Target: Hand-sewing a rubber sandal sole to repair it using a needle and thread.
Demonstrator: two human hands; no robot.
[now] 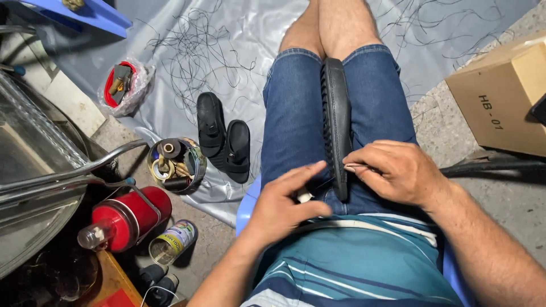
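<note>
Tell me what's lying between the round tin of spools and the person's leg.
A pair of black sandals lies on the grey sheet between the tin and the leg, seen in the head view.

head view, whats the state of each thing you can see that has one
black sole: on edge, clamped between the thighs
right hand: pinching the sole's near edge
left hand: fingers out, touching the lap beside the sole
black sandals: pair lying flat on grey sheet
round tin: open, holding spools
small can: on its side, open
cardboard box: closed

Both hands (341,187) work a black sole (336,113) clamped between the thighs.
</note>
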